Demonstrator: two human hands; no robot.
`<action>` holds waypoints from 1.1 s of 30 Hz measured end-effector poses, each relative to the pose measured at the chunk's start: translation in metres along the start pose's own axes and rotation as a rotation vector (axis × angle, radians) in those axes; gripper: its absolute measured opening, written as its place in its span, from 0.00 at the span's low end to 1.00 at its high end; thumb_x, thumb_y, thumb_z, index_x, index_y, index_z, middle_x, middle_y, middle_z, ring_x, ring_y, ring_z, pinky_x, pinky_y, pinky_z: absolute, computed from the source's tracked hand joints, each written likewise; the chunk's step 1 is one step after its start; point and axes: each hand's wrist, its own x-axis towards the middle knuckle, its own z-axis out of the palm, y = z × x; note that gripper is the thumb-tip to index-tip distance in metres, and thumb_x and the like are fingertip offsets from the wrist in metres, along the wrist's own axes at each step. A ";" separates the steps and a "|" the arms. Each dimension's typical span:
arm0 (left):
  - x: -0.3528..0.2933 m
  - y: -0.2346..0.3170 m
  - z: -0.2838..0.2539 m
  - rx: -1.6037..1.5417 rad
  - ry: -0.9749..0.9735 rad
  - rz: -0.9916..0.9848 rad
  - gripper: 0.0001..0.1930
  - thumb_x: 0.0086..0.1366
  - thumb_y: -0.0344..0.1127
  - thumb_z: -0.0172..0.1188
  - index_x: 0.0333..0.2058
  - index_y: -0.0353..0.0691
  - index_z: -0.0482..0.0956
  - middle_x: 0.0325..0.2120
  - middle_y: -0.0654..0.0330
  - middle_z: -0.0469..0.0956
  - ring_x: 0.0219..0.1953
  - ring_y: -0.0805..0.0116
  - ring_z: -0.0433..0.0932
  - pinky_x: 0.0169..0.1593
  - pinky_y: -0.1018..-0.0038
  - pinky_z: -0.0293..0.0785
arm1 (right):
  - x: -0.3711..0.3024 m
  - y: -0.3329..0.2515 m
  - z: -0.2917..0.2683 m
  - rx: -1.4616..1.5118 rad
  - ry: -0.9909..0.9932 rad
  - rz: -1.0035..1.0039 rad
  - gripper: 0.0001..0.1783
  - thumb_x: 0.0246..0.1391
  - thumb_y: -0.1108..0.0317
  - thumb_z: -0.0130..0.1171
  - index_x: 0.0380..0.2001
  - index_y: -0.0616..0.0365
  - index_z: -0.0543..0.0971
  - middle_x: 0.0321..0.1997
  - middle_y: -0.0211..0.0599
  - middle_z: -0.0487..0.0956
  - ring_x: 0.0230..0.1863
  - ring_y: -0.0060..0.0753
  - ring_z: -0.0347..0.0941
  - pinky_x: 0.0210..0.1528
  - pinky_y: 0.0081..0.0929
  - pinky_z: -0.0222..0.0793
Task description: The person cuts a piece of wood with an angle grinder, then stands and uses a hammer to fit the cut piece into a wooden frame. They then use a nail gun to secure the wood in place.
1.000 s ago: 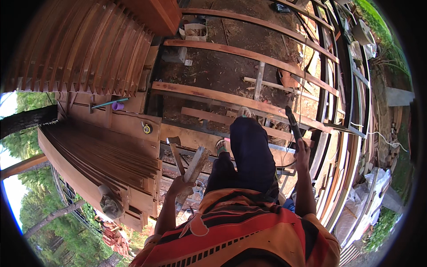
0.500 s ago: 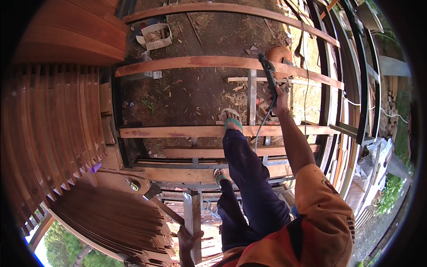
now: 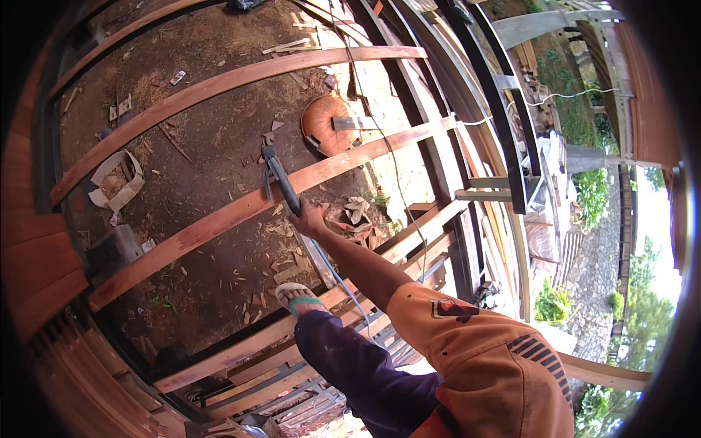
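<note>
My right hand (image 3: 310, 220) is closed around the rear of a corded power tool (image 3: 283, 184), long, dark and slim-bodied. Its head end lies over the reddish wooden beam (image 3: 219, 219) that runs across the opening; I cannot tell whether it touches the wood. A grey cord (image 3: 337, 279) trails from the tool down past my leg. My sandalled foot (image 3: 298, 298) is beside a lower beam (image 3: 244, 349). My left hand is out of view.
Bare ground with wood scraps shows below the beams. An open cardboard box (image 3: 135, 179) sits at left, and a round orange object (image 3: 319, 117) lies beyond the tool. Dark metal framing (image 3: 504, 139) stands at right. A dark cable (image 3: 398, 171) hangs across the beams.
The view has swung toward the right. My right hand has carried the power tool to another part of the beam. My left hand, earlier low by a hammer and a metal post, has left the picture.
</note>
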 end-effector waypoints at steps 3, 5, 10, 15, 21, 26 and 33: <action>0.020 0.018 -0.030 0.067 0.025 0.022 0.38 0.45 0.42 0.78 0.51 0.29 0.71 0.41 0.53 0.75 0.42 0.61 0.75 0.46 0.61 0.73 | 0.012 -0.002 0.016 -0.103 -0.066 0.198 0.30 0.52 0.56 0.61 0.51 0.66 0.66 0.53 0.61 0.75 0.56 0.63 0.74 0.57 0.52 0.71; 0.010 0.017 -0.048 0.074 0.079 0.042 0.39 0.45 0.42 0.78 0.53 0.29 0.70 0.43 0.53 0.74 0.44 0.61 0.74 0.47 0.61 0.72 | 0.012 -0.030 0.011 -0.123 0.005 0.193 0.26 0.55 0.62 0.56 0.54 0.64 0.64 0.55 0.61 0.70 0.56 0.65 0.72 0.56 0.55 0.71; 0.006 0.015 -0.109 0.093 0.196 0.077 0.44 0.44 0.43 0.78 0.56 0.29 0.67 0.47 0.51 0.72 0.48 0.59 0.73 0.51 0.61 0.71 | 0.019 -0.062 0.002 -0.240 0.149 0.192 0.52 0.48 0.52 0.71 0.64 0.69 0.53 0.67 0.65 0.55 0.66 0.71 0.59 0.61 0.52 0.68; 0.029 0.012 -0.143 0.237 0.295 -0.022 0.52 0.42 0.46 0.78 0.62 0.29 0.61 0.54 0.50 0.67 0.56 0.57 0.68 0.58 0.61 0.67 | 0.020 -0.056 0.019 -0.294 0.112 0.235 0.60 0.57 0.37 0.59 0.69 0.79 0.46 0.75 0.73 0.38 0.69 0.66 0.61 0.65 0.53 0.65; 0.163 0.052 -0.104 0.026 0.084 0.093 0.42 0.44 0.47 0.75 0.56 0.29 0.70 0.45 0.52 0.75 0.47 0.60 0.75 0.53 0.66 0.71 | 0.027 -0.060 0.011 -0.507 0.081 0.101 0.56 0.55 0.34 0.59 0.58 0.84 0.58 0.66 0.79 0.51 0.63 0.75 0.63 0.63 0.53 0.66; 0.250 0.038 -0.078 0.099 0.159 0.339 0.38 0.39 0.45 0.78 0.48 0.31 0.77 0.43 0.45 0.77 0.48 0.51 0.79 0.51 0.60 0.74 | 0.058 0.011 0.013 -0.574 0.165 -0.159 0.51 0.56 0.32 0.56 0.44 0.86 0.73 0.47 0.76 0.72 0.58 0.71 0.60 0.61 0.52 0.59; 0.284 0.006 -0.083 0.147 0.259 0.558 0.38 0.39 0.44 0.79 0.50 0.32 0.78 0.43 0.44 0.77 0.50 0.51 0.78 0.53 0.62 0.74 | 0.075 0.013 0.011 -0.542 0.155 -0.279 0.48 0.58 0.35 0.58 0.38 0.87 0.74 0.32 0.76 0.74 0.49 0.69 0.66 0.53 0.56 0.64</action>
